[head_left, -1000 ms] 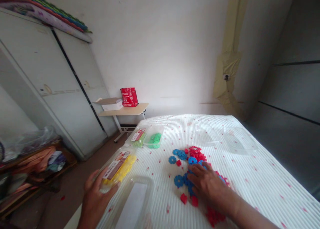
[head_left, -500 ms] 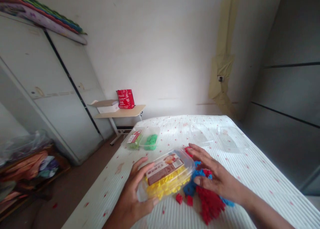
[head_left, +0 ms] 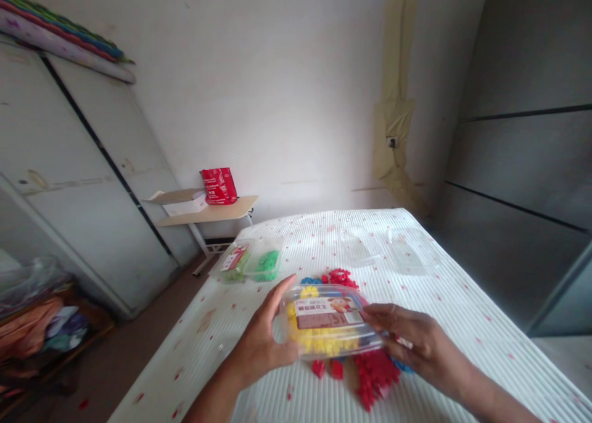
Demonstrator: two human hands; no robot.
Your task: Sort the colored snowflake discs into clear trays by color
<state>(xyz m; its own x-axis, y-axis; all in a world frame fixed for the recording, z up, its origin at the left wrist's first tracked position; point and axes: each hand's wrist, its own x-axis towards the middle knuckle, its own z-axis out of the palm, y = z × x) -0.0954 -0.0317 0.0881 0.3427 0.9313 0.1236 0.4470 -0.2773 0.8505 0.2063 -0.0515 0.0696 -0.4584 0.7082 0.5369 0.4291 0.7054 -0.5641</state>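
Observation:
A clear plastic container (head_left: 330, 343) with a lid and a brown-and-white label is filled with yellow toy pieces. My left hand (head_left: 271, 340) grips its left end, thumb low and fingers behind. At the right end, my right hand (head_left: 416, 340) has its fingers and thumb closed on the rim. Under and around the container lie loose red pieces (head_left: 375, 377), blue pieces (head_left: 312, 281) and more red pieces (head_left: 341, 278) beyond it. The container hides part of this pile.
Farther back on the striped table cover (head_left: 305, 238) are a container with green pieces (head_left: 267, 264), a labelled container (head_left: 235, 261), and clear containers (head_left: 414, 253) at the right. A side table (head_left: 231, 210) carries a red bag (head_left: 219, 187).
The container has turned from slanted to nearly level. My right hand has come from above the loose pieces onto its right end. The view has swung slightly right.

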